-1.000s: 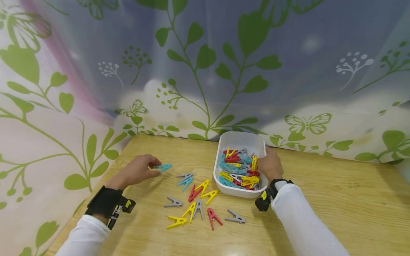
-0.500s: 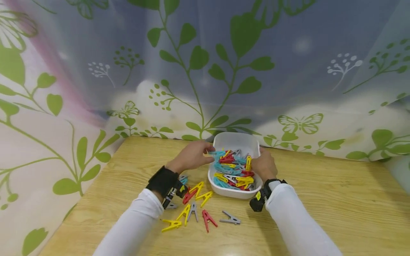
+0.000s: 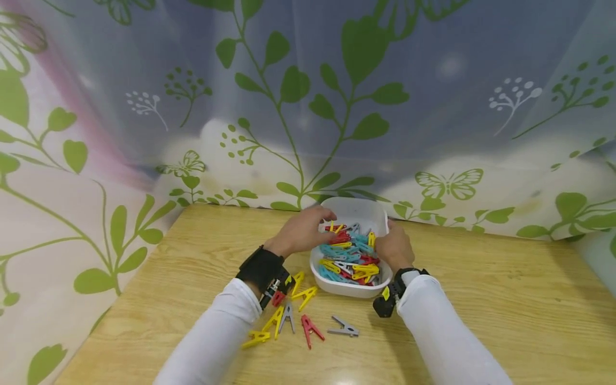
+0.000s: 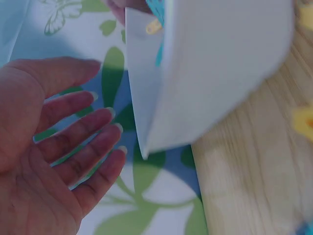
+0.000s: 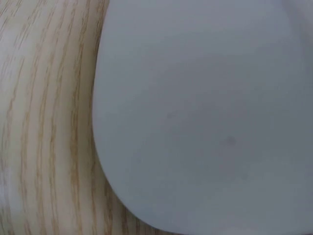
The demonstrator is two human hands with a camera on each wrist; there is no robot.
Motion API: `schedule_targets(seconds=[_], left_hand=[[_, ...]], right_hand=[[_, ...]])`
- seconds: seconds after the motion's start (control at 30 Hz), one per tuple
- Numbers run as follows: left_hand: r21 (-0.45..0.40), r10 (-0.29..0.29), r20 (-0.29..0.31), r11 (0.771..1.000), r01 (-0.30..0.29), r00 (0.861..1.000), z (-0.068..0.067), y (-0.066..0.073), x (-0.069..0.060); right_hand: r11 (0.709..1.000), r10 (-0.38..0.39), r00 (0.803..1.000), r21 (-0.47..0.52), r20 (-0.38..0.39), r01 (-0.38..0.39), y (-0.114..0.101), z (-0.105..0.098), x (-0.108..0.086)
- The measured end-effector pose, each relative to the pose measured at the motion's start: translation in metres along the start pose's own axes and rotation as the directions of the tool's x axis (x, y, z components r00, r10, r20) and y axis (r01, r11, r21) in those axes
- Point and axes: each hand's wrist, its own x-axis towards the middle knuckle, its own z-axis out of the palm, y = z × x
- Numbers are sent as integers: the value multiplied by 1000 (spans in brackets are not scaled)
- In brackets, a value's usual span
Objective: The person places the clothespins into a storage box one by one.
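Note:
A white plastic container (image 3: pixel 351 290) stands on the table, holding a pile of red, yellow, blue and grey clothespins (image 3: pixel 348 254). Over its left rim is my left hand (image 3: pixel 303 231), its fingers spread and relaxed. In the left wrist view that palm (image 4: pixel 49 132) carries nothing and lies apart from the container wall (image 4: pixel 215 63). On the opposite side, my right hand (image 3: pixel 395 247) grips the container by its right wall. The right wrist view is filled by the container's smooth outer side (image 5: pixel 205 122); the right hand does not appear there.
Loose clothespins lie in front of the container: a yellow one (image 3: pixel 305 297), a red one (image 3: pixel 312 330), a grey one (image 3: pixel 344 326) and several others, partly hidden by the left forearm. A leaf-patterned curtain (image 3: pixel 289 133) hangs behind the wooden table (image 3: pixel 462 299).
My left hand has carried a blue clothespin from the table's left side to the container and let it go; its fingers are now apart. My right hand keeps hold of the container.

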Motion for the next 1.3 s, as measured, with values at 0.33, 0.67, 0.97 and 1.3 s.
schedule_targets(seconds=[0.33,0.67,0.97,1.3], left_hand=[[-58,-95,14,994,96,995,-11,-41,-40],[-117,-227,128,963,242,965,-8,-81,-90],[-40,-223,140,972,230,965,-4,-97,-120],[-15,-199,100,979,201,975,2,-98,-125]], right_hand=[[1000,-17,1000,-24,-8,17,3,-7,3],[1000,-1,1000,-10,8,1,3,-5,1],[1000,-3,1000,-19,13,4,1,0,0],[1000,-4,1000,-4,29,4,-2,2,-2]])
